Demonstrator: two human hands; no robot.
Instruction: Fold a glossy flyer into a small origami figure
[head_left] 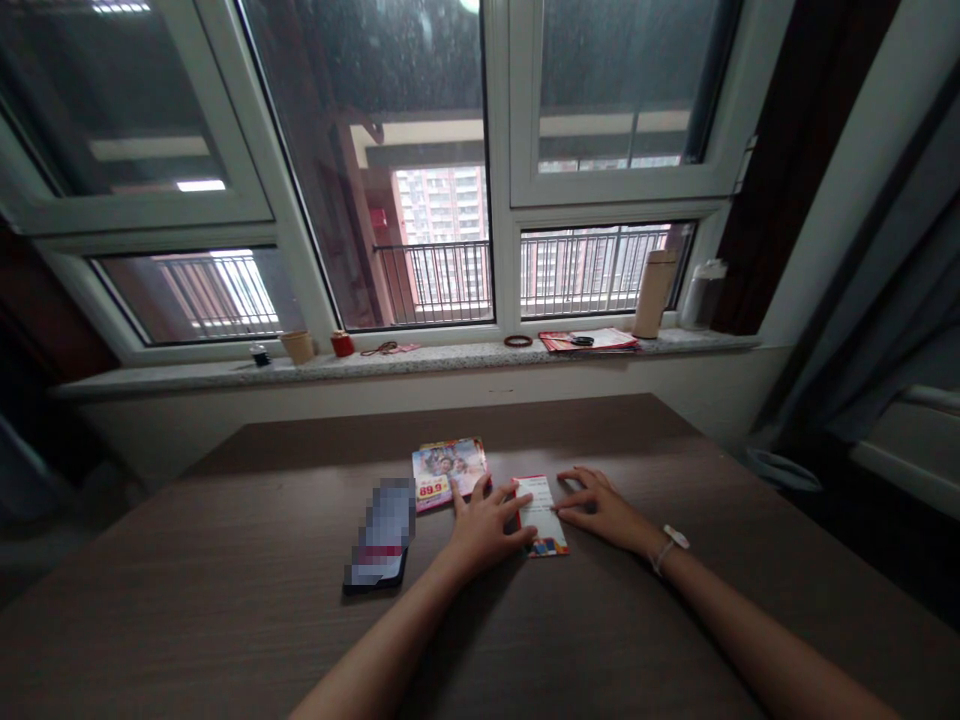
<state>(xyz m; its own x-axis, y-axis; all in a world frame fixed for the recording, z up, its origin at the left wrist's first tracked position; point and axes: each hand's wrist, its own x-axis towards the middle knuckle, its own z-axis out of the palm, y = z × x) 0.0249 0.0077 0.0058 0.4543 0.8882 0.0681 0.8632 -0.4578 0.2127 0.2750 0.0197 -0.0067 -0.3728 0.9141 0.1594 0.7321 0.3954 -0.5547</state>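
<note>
A small white leaflet with a red edge and a coloured picture at its bottom lies on the brown table. My left hand rests over its left side, fingers spread, with the fingertips on the paper. At the leaflet's right edge is my right hand, fingers apart, the tips touching or almost touching the paper. A colourful flyer marked 89.9 lies behind my left hand, seemingly on top of other sheets. To the left of that hand lies a phone, its screen blurred out.
Along the windowsill stand a paper cup, a red spool, a tan bottle and a clear bottle. A dark ring and a stack of red and white papers lie there too. Curtains hang at the right.
</note>
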